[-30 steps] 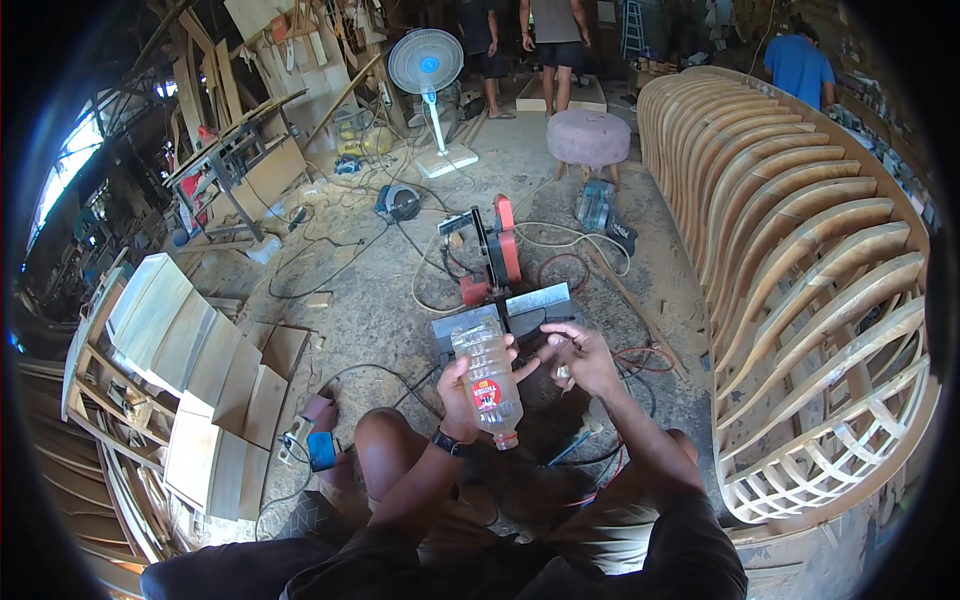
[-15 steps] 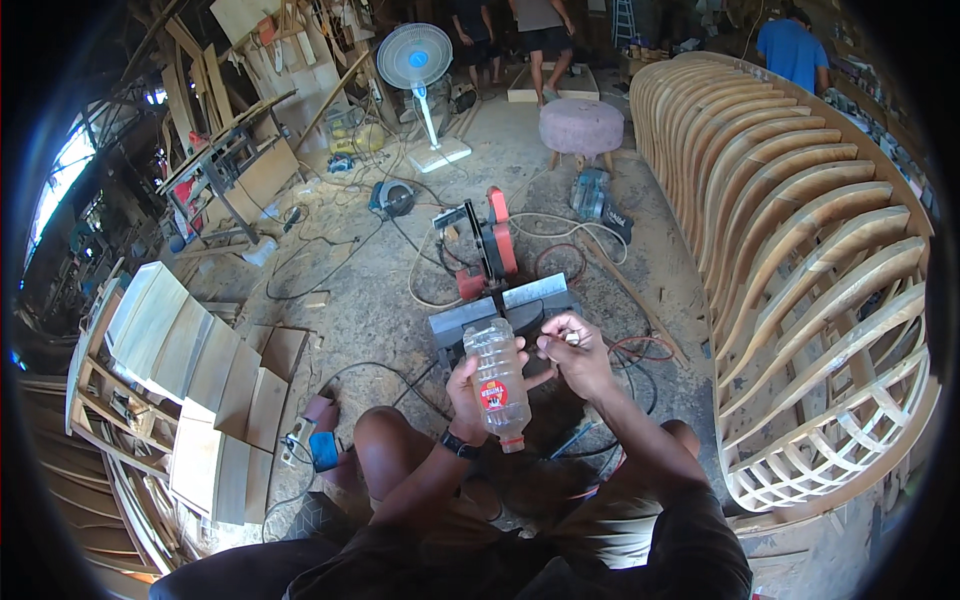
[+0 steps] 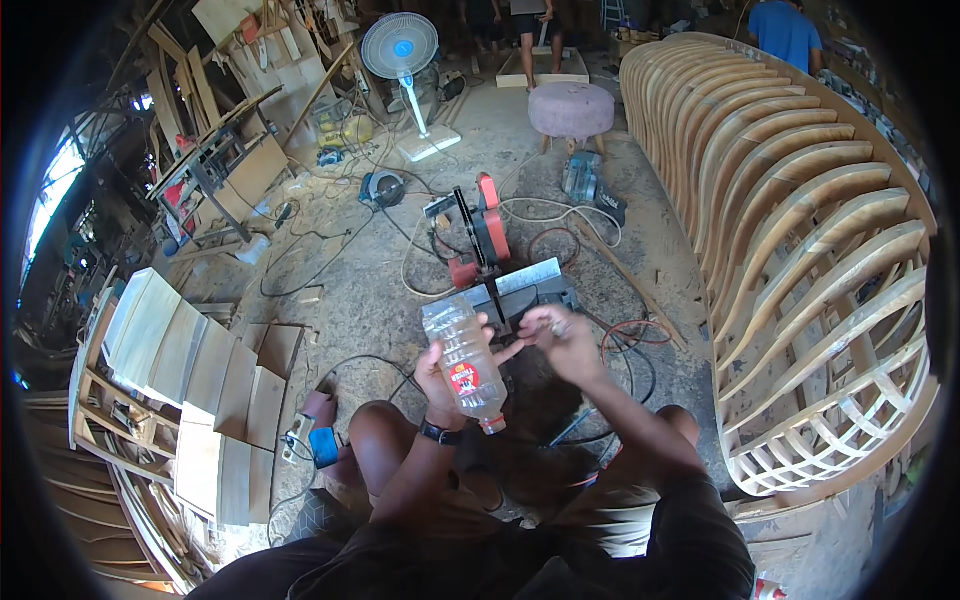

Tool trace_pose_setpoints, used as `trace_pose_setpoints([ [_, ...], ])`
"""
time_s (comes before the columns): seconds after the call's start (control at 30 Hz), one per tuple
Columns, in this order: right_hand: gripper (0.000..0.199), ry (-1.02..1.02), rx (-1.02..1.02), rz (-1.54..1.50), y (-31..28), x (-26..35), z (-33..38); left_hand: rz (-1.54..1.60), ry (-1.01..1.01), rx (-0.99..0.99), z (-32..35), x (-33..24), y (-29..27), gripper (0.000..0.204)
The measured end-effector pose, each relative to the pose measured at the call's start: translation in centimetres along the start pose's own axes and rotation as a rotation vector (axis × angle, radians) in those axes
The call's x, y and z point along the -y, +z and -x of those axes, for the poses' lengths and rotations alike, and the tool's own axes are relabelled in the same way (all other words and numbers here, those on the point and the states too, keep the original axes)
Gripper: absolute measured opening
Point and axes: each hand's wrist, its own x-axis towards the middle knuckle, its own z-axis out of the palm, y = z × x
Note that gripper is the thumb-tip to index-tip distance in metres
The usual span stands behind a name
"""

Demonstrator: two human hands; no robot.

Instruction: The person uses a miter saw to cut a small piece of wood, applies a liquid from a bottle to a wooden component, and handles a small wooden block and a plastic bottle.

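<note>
My left hand (image 3: 436, 376) is wrapped around a clear plastic bottle (image 3: 455, 335) with a red label. The bottle is tilted with its red-capped end low and towards me. One finger of this hand stretches out past the bottle to the right. Close to that fingertip is my right hand (image 3: 566, 345), its fingers curled in and slightly blurred. Whatever lies between those fingers is too small to make out. Just beyond both hands, a red and black mitre saw (image 3: 484, 235) with a grey metal fence (image 3: 540, 277) stands on the floor.
A ribbed wooden boat-like frame (image 3: 800, 250) runs along the right. At left stand pale wooden panels (image 3: 190, 350). Cables, a circular saw (image 3: 382, 188), a white fan (image 3: 401, 48) and a purple stool (image 3: 571, 108) lie farther off. People (image 3: 783, 38) are in the background.
My left hand and the bottle have moved left, and the bottle leans more. My right hand has shifted slightly left. The pale bit seen in its fingers earlier no longer shows clearly.
</note>
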Motion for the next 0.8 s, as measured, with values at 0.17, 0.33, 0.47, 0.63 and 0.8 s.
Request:
trace_pose_setpoints([
  [0.17,0.015,0.204,-0.266,0.395,-4.7,3.0,-1.6,-0.099,0.054,-0.135,-0.2,-0.4,1.5,0.056],
  [0.33,0.022,0.112,-0.371,0.188,-5.8,2.5,-0.7,-0.016,0.136,-0.090,-0.5,-1.6,0.5,0.059],
  [0.47,0.014,0.065,-0.259,0.208,-4.7,4.1,-1.1,0.014,0.131,-0.130,-1.0,-1.2,0.4,0.063],
  [0.63,0.036,0.282,-0.083,0.228,-4.7,0.2,-0.8,-0.006,0.102,-0.260,-2.0,0.1,-0.9,0.070],
  [0.8,0.014,0.465,-0.032,0.540,-5.9,-3.9,-1.9,-0.096,0.101,-0.505,-2.5,2.0,-2.5,0.070],
])
